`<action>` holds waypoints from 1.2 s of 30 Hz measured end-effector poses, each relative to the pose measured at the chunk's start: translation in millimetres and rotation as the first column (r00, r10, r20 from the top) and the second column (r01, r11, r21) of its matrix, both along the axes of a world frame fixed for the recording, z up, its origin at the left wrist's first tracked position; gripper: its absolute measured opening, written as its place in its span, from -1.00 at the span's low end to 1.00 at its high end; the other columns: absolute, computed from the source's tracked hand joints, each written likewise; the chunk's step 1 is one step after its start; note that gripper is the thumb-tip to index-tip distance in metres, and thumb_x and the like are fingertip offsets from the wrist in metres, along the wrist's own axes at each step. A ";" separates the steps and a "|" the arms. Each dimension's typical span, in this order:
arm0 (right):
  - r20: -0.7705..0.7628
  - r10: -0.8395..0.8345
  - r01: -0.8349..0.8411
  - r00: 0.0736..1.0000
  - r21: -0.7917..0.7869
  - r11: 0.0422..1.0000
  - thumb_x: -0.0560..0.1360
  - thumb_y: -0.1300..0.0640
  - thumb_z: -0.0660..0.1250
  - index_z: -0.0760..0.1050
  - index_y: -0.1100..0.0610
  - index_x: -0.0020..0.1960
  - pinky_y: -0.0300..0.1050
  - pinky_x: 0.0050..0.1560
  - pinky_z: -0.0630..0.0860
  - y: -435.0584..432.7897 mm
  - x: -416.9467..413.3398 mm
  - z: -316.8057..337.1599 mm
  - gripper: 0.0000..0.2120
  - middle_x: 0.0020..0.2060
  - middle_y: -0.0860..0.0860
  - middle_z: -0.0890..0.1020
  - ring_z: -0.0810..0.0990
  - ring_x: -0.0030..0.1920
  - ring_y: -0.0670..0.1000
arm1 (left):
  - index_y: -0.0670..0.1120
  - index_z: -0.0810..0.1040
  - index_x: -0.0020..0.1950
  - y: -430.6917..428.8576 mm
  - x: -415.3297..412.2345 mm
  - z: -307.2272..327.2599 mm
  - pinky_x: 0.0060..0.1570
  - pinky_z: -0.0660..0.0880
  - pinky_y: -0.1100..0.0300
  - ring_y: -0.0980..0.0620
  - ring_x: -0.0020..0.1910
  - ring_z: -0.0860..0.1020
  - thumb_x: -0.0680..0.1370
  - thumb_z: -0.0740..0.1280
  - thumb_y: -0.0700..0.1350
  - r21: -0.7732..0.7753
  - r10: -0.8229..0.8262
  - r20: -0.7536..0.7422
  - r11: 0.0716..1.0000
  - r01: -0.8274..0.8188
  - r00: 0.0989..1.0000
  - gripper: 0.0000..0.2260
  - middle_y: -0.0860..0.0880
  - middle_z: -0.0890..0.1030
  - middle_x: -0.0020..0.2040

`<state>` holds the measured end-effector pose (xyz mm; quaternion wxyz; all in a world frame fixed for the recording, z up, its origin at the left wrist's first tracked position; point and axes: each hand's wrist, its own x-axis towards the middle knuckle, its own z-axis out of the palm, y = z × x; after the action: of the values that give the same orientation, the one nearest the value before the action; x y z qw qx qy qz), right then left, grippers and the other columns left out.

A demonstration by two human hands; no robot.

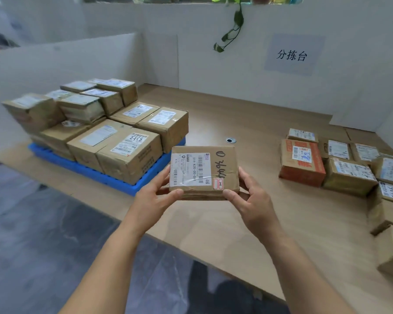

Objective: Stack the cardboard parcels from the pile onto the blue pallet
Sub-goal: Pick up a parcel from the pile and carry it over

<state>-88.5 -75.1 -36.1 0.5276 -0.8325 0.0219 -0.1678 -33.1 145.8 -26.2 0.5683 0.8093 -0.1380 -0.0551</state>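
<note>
I hold a small flat cardboard parcel (pixel 204 171) with a white label and black handwriting in the air above the table, just right of the pallet's near corner. My left hand (pixel 156 197) grips its left edge and my right hand (pixel 251 197) grips its right edge, thumbs on the near side. The blue pallet (pixel 132 186) lies on the table at the left, carrying several brown parcels (pixel 127 152) in two layers. The pile of parcels (pixel 349 175) sits at the right, including an orange-and-brown box (pixel 301 164).
The wooden table (pixel 236 223) runs diagonally, its near edge dropping to a dark floor (pixel 43 234). White partition walls (pixel 213 64) close the back and left. A cable hole (pixel 230 140) lies mid-table. A paper sign (pixel 292 55) and hanging plant (pixel 234 28) are on the wall.
</note>
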 end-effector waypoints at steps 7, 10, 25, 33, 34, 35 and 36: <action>-0.018 0.110 -0.110 0.994 0.013 0.994 0.49 0.14 0.39 0.31 -0.15 0.38 -0.03 0.20 0.52 67.1 38.2 -6.2 -0.47 0.19 -0.14 0.55 0.56 0.17 -0.04 | 0.31 0.24 0.41 68.8 5.8 -6.2 0.17 0.45 0.20 0.25 0.14 0.52 0.51 0.37 -0.07 -0.021 0.175 -0.013 0.984 -0.175 0.985 -0.44 0.20 0.51 0.24; -0.025 0.151 -0.150 0.988 0.028 0.988 0.49 0.09 0.39 0.34 -0.14 0.38 0.02 0.20 0.52 91.3 61.3 -13.5 -0.49 0.22 -0.15 0.54 0.56 0.18 -0.03 | 0.28 0.24 0.42 92.7 15.4 -7.0 0.21 0.42 0.20 0.24 0.16 0.50 0.52 0.37 -0.07 -0.008 0.238 -0.018 0.971 -0.238 0.971 -0.44 0.20 0.49 0.27; 0.008 0.180 -0.180 0.984 0.138 0.974 0.43 -0.02 0.43 0.34 -0.15 0.40 0.01 0.23 0.49 209.7 224.3 -23.7 -0.42 0.21 -0.17 0.53 0.51 0.22 -0.11 | 0.37 0.30 0.35 202.6 160.2 7.6 0.29 0.42 0.04 0.19 0.21 0.50 0.53 0.33 -0.11 0.034 0.323 0.001 0.946 -0.323 0.946 -0.48 0.24 0.53 0.23; -0.008 0.188 -0.186 0.982 0.110 0.976 0.37 -0.19 0.32 0.35 -0.10 0.40 0.00 0.22 0.49 258.4 284.0 -22.9 -0.39 0.21 -0.20 0.52 0.47 0.25 -0.12 | 0.38 0.32 0.30 244.7 222.4 3.5 0.25 0.44 0.07 0.20 0.20 0.51 0.55 0.31 -0.16 0.008 0.366 -0.017 0.930 -0.366 0.930 -0.50 0.23 0.54 0.21; -0.018 0.189 -0.187 0.982 0.098 0.977 0.37 -0.21 0.30 0.34 -0.11 0.41 0.01 0.22 0.49 264.6 289.2 -22.7 -0.38 0.21 -0.19 0.52 0.47 0.26 -0.12 | 0.37 0.32 0.31 251.1 228.8 2.4 0.24 0.45 0.09 0.20 0.20 0.51 0.55 0.30 -0.16 0.005 0.368 -0.024 0.930 -0.368 0.930 -0.51 0.22 0.55 0.22; -0.029 0.180 -0.177 0.983 0.087 0.980 0.36 -0.24 0.29 0.33 -0.11 0.41 0.02 0.22 0.48 271.2 294.7 -22.5 -0.36 0.21 -0.18 0.53 0.47 0.26 -0.12 | 0.37 0.33 0.29 257.6 235.6 1.8 0.23 0.45 0.11 0.21 0.19 0.51 0.55 0.30 -0.17 0.000 0.365 -0.026 0.931 -0.365 0.931 -0.51 0.21 0.55 0.21; -0.033 0.170 -0.168 0.985 0.076 0.983 0.35 -0.25 0.28 0.34 -0.09 0.41 0.02 0.23 0.48 278.2 300.2 -22.0 -0.35 0.20 -0.17 0.53 0.47 0.25 -0.13 | 0.38 0.34 0.27 264.5 242.8 1.5 0.21 0.46 0.14 0.22 0.18 0.52 0.55 0.30 -0.17 -0.003 0.363 -0.030 0.932 -0.363 0.931 -0.52 0.21 0.56 0.20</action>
<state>211.7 203.1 -58.2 0.5693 -0.8147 -0.0323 -0.1051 209.7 410.3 -24.6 0.5740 0.8176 0.0220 0.0395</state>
